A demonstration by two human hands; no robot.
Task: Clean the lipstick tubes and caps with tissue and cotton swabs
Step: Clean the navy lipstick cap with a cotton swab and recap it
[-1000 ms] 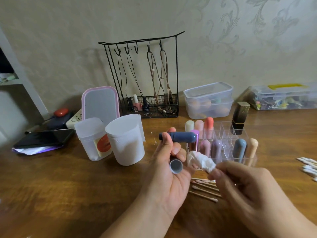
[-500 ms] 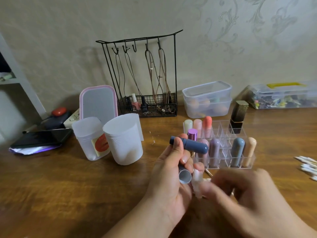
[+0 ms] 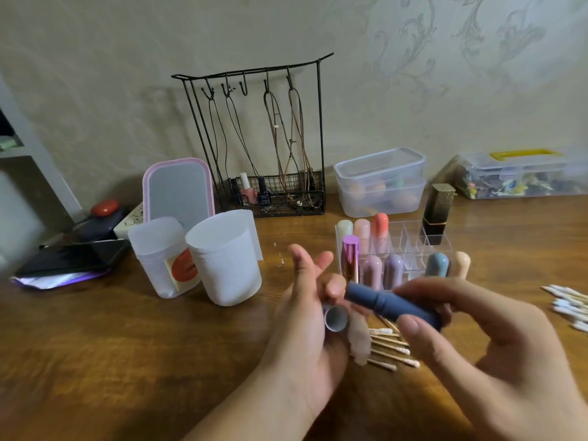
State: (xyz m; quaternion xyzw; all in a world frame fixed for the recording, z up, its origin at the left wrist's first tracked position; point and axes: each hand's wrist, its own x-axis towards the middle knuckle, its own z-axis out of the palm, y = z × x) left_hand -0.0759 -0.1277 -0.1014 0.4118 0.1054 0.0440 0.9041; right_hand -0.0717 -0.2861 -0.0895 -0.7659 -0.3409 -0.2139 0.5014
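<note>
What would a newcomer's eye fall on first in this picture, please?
Front and centre, the right hand pinches a blue tube, while the left hand holds its cap and a tissue. Just behind stands a clear organiser of pastel lipsticks, and a black wire rack hung with cords rises against the wall.

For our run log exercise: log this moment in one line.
right hand: grips blue lipstick tube | left hand: holds cap, tissue

Two cups [image 3: 197, 259] stand left of the organizer [image 3: 410, 253]; swabs [image 3: 389, 345] lie before it, seemingly on the table [image 3: 127, 345].
</note>
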